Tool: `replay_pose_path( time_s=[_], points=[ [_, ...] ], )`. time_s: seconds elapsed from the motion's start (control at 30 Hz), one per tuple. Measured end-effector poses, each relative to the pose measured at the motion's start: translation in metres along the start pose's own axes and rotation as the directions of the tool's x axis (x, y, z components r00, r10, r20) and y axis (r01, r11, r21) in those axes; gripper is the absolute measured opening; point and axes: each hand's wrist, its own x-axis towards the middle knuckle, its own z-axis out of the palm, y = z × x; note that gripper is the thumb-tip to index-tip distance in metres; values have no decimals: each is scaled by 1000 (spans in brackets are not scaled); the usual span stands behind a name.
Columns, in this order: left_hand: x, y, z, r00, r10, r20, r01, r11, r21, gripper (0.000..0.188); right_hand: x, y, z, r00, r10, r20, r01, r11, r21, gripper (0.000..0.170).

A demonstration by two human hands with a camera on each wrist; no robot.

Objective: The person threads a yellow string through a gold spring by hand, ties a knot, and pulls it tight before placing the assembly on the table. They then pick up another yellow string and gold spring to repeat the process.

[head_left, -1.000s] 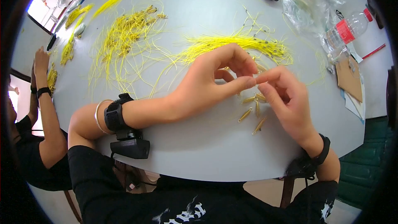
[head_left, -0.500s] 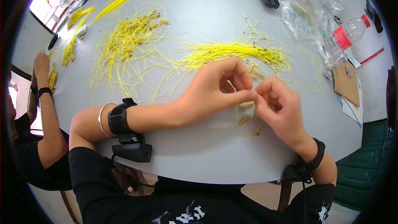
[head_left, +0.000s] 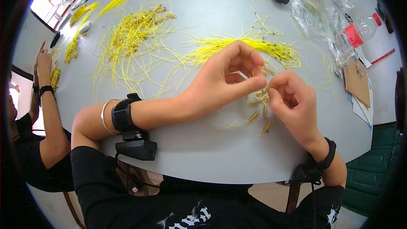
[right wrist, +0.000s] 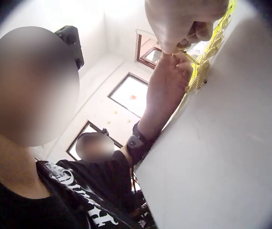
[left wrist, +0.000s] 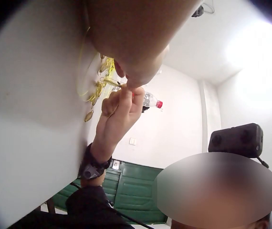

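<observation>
Both hands meet over the grey table (head_left: 203,152). Left hand (head_left: 229,80): thumb and index pinch a small gold coil spring (right wrist: 190,58), mostly hidden in head view; other fingers curled in. Right hand (head_left: 295,101): thumb and index pressed together on a thin piece, too small to ID; remaining fingers folded. Fingertips of the two hands nearly touch. Loose gold springs (head_left: 253,116) lie on the table just below the fingertips. Bundle of yellow lines with dark beads (head_left: 273,47) sits just beyond the hands; tangled yellow pile (head_left: 131,34) off to the left. Far right: clear plastic bag (head_left: 311,2), red-capped bottle (head_left: 360,30), brown card (head_left: 356,82). Another person (head_left: 51,138) sits at far left.
</observation>
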Motion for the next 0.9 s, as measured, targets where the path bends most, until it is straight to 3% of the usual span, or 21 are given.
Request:
replay_pose_path(
  time_s=[0.17,0.47,0.67,0.77,0.9],
  points=[
    [2,-3,0,996,51,68,-54,998,35,32,-1,-1,0,998,54,36,-57,996,75,7],
    [0,4,-2,999,20,49,-32,964,262,20,-2,-1,1,999,27,41,-27,999,16,6],
    [-1,9,-1,995,78,61,-95,926,366,19,-2,0,-2,998,24,59,-22,999,-48,5],
    [-1,8,-1,993,73,94,-105,912,397,22,-2,3,-1,998,8,58,-7,1000,-30,4],
    [-2,4,2,999,45,10,-45,940,338,29,-2,-3,0,998,58,24,-58,998,3,3]
  ],
)
